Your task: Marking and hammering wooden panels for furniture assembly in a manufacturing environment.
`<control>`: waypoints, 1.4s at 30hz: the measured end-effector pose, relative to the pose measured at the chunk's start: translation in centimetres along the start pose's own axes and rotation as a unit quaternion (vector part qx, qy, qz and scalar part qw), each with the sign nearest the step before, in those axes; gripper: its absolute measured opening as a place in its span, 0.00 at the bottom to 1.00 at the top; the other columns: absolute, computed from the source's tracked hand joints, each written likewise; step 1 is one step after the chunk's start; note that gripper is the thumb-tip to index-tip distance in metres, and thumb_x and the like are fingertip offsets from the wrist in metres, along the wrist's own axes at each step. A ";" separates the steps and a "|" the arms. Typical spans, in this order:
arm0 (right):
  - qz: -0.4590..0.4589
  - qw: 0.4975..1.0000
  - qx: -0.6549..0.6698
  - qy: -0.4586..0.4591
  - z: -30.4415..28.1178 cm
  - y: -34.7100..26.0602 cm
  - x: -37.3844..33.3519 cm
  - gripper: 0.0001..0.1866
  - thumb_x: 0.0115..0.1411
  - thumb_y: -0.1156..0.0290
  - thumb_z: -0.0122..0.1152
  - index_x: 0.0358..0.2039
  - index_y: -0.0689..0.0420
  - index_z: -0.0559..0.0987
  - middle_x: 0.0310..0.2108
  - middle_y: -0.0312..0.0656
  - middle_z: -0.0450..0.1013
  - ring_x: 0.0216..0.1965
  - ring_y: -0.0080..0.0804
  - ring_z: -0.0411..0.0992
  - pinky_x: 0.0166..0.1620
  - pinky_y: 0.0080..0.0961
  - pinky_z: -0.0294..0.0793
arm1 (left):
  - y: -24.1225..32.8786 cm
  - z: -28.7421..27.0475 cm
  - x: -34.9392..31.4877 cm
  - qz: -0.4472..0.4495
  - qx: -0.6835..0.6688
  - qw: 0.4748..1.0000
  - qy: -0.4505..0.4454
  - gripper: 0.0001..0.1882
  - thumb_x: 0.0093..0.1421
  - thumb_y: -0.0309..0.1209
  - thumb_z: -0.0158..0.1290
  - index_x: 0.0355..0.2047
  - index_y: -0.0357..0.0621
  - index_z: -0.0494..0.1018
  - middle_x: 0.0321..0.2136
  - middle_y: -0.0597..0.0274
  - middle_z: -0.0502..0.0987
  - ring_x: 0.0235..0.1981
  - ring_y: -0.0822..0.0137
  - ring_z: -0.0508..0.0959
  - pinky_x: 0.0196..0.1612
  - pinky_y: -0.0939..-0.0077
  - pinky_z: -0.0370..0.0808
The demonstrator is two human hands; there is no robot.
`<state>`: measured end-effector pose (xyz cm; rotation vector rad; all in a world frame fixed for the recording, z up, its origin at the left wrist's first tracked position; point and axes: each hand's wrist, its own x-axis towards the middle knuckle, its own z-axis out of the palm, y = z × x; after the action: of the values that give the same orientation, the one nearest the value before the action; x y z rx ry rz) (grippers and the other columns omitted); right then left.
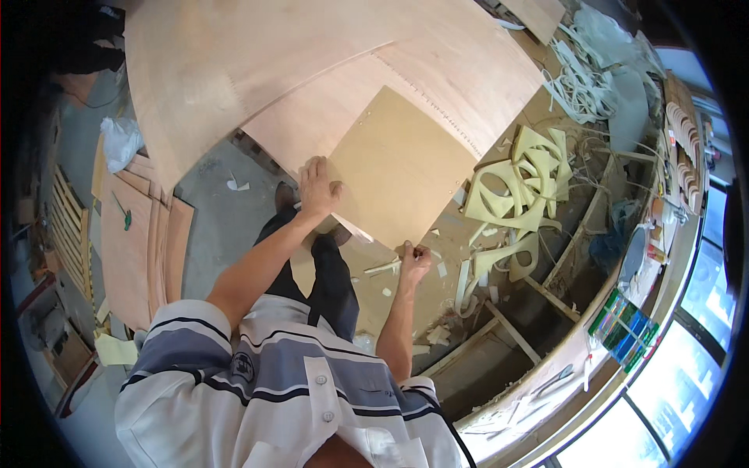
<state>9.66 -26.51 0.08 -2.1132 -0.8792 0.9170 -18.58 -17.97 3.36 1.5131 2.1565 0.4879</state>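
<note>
A tan square board (402, 164), like thin fibreboard, lies turned at an angle on top of pale plywood sheets (285, 129). My left hand (316, 189) is at the board's left corner, its fingers stretched out along the edge and its thumb apart over the surface. At the corner nearest me, my right hand (415, 262) pinches the board's edge between thumb and curled fingers. A row of small dark marks runs across the plywood just beyond the board.
Right of the board lie yellowish cut-out offcuts (519, 183) and tangled white strips (581, 82). A wooden frame (519, 335) borders the floor at lower right, beside a cluttered ledge (538, 390). Curved plywood panels (133, 242) lean at left. Scraps litter the floor near my feet.
</note>
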 end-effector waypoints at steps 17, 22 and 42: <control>0.162 0.968 0.188 0.035 -22.9 6.5 -17.5 0.11 0.59 0.68 0.60 0.24 0.51 0.67 0.20 0.31 0.65 0.19 0.20 0.62 0.21 0.21 0.65 | -0.5 -1.3 -20.6 -0.036 -0.302 0.857 -0.416 0.19 0.58 0.35 0.56 0.43 0.32 0.69 0.39 0.42 0.76 0.41 0.52 0.77 0.44 0.60 0.72; 0.115 0.964 0.195 0.142 -20.9 3.3 -21.0 0.12 0.56 0.71 0.61 0.22 0.51 0.66 0.16 0.26 0.60 0.18 0.15 0.57 0.20 0.19 0.58 | 1.4 -5.3 -19.4 0.051 -0.296 0.880 -0.369 0.14 0.62 0.32 0.51 0.43 0.34 0.66 0.35 0.41 0.74 0.37 0.51 0.76 0.43 0.60 0.71; -0.007 0.987 0.161 0.021 -13.5 -2.5 -20.6 0.17 0.63 0.59 0.62 0.27 0.53 0.66 0.19 0.35 0.68 0.17 0.21 0.66 0.16 0.21 0.60 | -4.6 -13.3 -21.3 0.030 -0.369 0.927 -0.062 0.18 0.63 0.36 0.48 0.48 0.36 0.65 0.29 0.34 0.76 0.34 0.36 0.78 0.36 0.50 0.73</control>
<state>8.66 -45.11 16.31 -1.8397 -0.6732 0.9346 -23.38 -39.90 15.44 1.1321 1.5522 1.0488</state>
